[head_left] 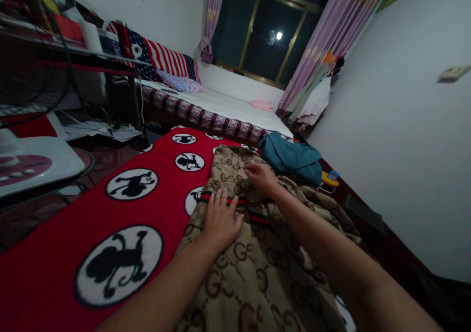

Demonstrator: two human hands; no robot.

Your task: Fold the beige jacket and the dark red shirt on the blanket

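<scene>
A beige-brown garment (pixel 235 263) with a dark letter pattern and a green-and-red striped band lies spread over a red blanket. My left hand (pixel 222 219) rests flat on it across the band, fingers stretched out. Farther up, my right hand (pixel 262 176) has its fingers curled and pinched together at the upper part of the garment. The cloth between those fingertips is hard to make out. Folds of the same fabric bunch under my right forearm.
The red blanket (pixel 169 190) bears white ovals with black figures. Beyond the garment lies a teal piece of clothing (pixel 290 158), with a yellow item (pixel 330 180) beside it. At left stand a white plastic object (pixel 44 163) and a cluttered desk (pixel 121 67). A bed (pixel 228 106) lines the window wall.
</scene>
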